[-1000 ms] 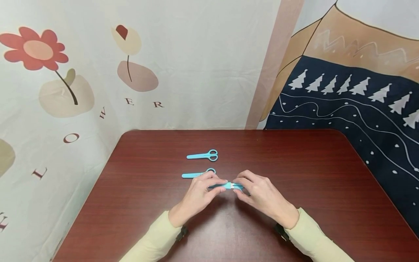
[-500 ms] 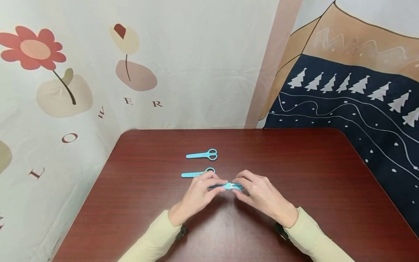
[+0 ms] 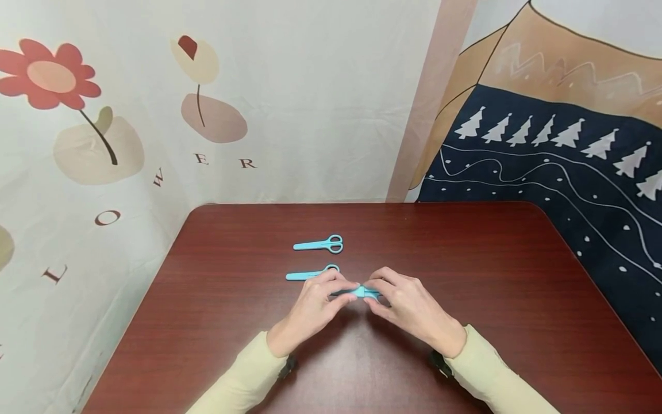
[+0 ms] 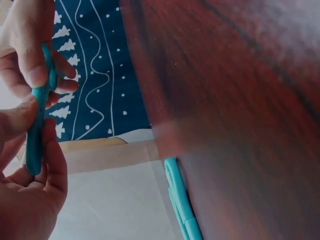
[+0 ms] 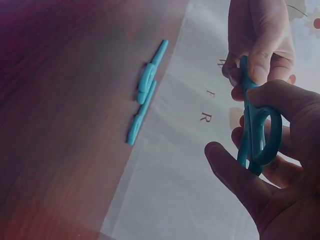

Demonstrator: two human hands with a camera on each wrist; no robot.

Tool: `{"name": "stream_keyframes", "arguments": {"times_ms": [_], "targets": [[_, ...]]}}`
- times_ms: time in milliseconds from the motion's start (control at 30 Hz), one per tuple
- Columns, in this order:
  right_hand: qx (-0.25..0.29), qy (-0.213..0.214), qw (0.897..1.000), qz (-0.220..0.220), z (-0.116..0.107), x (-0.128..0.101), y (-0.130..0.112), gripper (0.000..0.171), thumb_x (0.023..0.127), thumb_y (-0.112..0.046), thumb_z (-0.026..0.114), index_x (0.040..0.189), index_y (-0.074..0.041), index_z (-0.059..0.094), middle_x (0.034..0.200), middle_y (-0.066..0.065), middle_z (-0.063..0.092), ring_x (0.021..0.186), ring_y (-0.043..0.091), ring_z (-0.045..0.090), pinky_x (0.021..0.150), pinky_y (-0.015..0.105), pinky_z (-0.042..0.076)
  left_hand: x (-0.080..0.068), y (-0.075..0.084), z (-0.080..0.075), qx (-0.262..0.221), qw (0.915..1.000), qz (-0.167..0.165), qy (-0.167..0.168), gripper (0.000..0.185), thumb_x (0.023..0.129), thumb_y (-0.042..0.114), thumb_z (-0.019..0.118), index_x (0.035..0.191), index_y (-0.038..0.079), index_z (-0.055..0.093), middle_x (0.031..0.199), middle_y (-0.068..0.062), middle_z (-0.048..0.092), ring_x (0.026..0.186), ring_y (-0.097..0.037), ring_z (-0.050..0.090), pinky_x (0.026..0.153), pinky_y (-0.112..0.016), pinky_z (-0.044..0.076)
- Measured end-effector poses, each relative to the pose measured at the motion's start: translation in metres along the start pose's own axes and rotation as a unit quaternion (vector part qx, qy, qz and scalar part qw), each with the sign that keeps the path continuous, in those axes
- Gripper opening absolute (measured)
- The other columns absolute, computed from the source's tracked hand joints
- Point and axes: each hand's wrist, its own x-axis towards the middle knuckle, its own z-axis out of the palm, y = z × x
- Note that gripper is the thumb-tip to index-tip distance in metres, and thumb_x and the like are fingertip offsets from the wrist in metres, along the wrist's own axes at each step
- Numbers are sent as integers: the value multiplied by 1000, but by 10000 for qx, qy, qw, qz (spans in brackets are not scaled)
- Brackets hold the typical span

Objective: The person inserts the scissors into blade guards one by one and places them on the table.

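Observation:
Over the middle of the dark red table (image 3: 481,270) both hands hold one teal pair of scissors (image 3: 362,292) between them. My left hand (image 3: 347,293) pinches its covered blade end. My right hand (image 3: 373,294) grips the handle end, with fingers curled round the loop (image 5: 260,137) in the right wrist view. In the left wrist view the scissors (image 4: 36,130) run between the two hands, just above the table. Fingers hide most of the scissors in the head view.
Two more teal covered scissors lie side by side beyond the hands, one near (image 3: 312,274) and one farther (image 3: 319,245). Patterned cloth hangs behind and at both sides of the table: a flower print (image 3: 103,115) and a dark tree print (image 3: 558,172).
A short white stretch showed between the cover and the handle before; now it is gone. My right hand has moved a little left, toward my left hand.

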Motion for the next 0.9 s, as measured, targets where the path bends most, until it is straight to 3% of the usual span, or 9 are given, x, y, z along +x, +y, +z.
{"name": "stream_keyframes", "arguments": {"times_ms": [367,633,900], "targets": [[-60,70,10000,-38,0,-4,1,26,80,-12,90,101,-9,74,103,-2,65,73,6,62,64,15,53,0,4,-3,121,9996,-73,-224,21,87,9,84,107,6,80,94,2,66,81,-9,59,68,-16,51],[-269,46,9996,-69,1,-8,2,24,81,-17,89,99,-12,74,100,-5,65,75,5,62,61,18,53,1,4,-3,727,9960,268,-435,21,85,13,87,105,10,80,100,4,63,85,-11,57,72,-17,47],[-500,106,9986,-126,5,-8,1,24,80,-20,90,96,-14,74,98,-6,65,78,8,63,58,20,53,-2,5,-5,836,9948,287,-496,24,81,13,89,103,10,81,97,2,64,83,-11,59,74,-19,49]]}}
